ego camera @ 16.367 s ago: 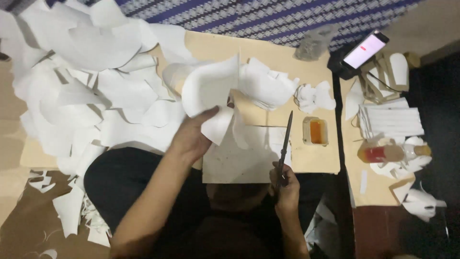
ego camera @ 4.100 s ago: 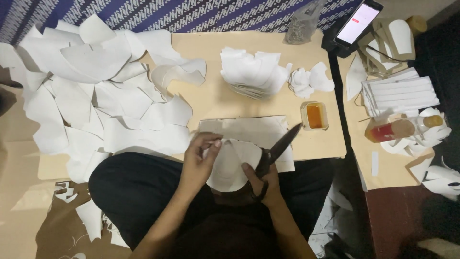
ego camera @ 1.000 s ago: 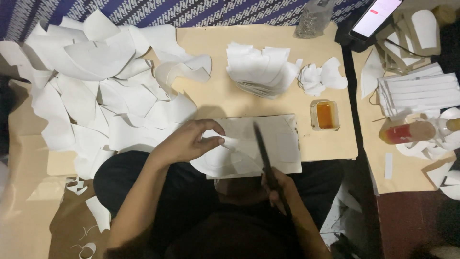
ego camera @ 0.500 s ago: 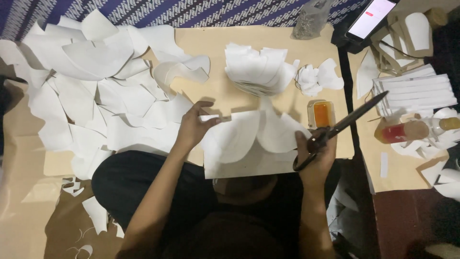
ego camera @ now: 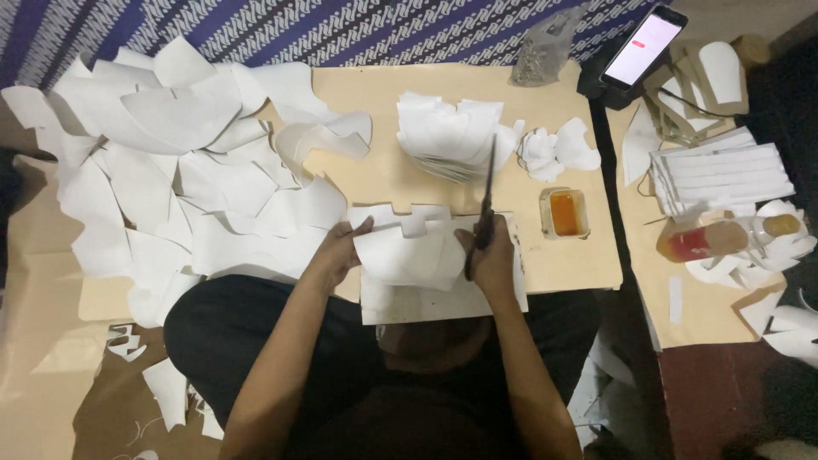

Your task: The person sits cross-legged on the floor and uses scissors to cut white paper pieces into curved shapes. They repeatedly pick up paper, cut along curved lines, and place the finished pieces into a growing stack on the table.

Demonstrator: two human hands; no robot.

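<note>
Left hand (ego camera: 339,252) gripping white cut piece (ego camera: 407,255) on worktop (ego camera: 383,175); right hand (ego camera: 492,260) clasping scissors (ego camera: 486,200), blades pointing away.

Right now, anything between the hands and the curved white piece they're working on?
Nothing visible. The left hand already grips the left edge of the curved white piece, and the right hand rests on its right edge while holding the scissors, blades pointing away toward the stack of cut pieces. The piece lies on a white sheet.
</note>
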